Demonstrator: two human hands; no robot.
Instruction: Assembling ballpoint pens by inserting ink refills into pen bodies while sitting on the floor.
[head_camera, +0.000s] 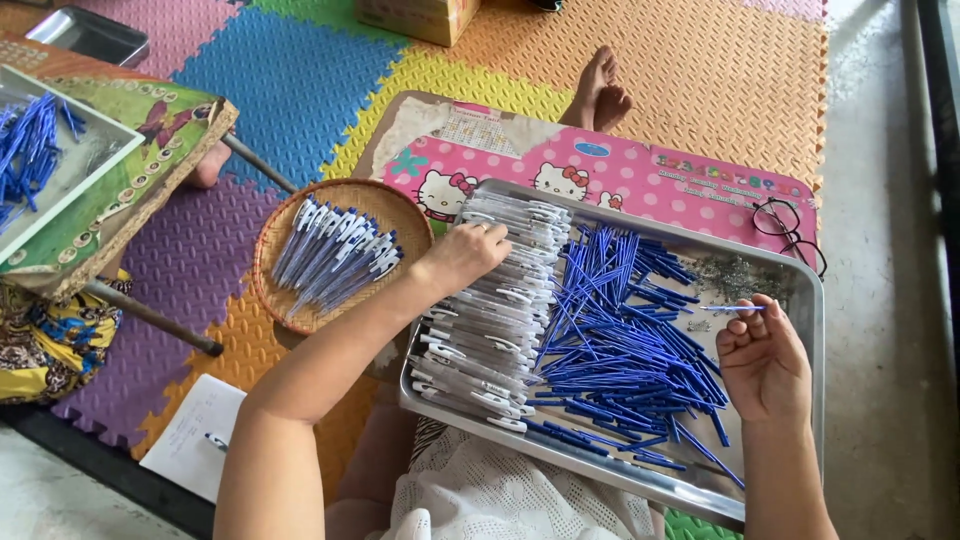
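Metal tray (812, 300) on lap, near edge cut off by frame. Right hand (762, 362) pinches one blue refill (735, 308) above the refill heap (620, 340). Left hand (462, 256) curled on pen barrels (495, 320); its fingertips hidden. Beyond: basket (290, 215) of assembled pens (335, 255).

**Metal, plastic, foam, wicker**

Shallow tray (790, 275) of brushed, dull-shiny metal; blue refills (620, 340) of smooth glossy plastic; white pen barrels (500, 300) likewise plastic, with a slight sheen; tiny springs (735, 275) of glinting metal; round basket (345, 195) of woven wicker, matt and ribbed; floor mats (290, 80) of matt foam, embossed and rough; pink board (640, 180) slick and printed, peeling at one corner; lacy white cloth (500, 495), open-textured; glasses (790, 235) thin-framed, dark.
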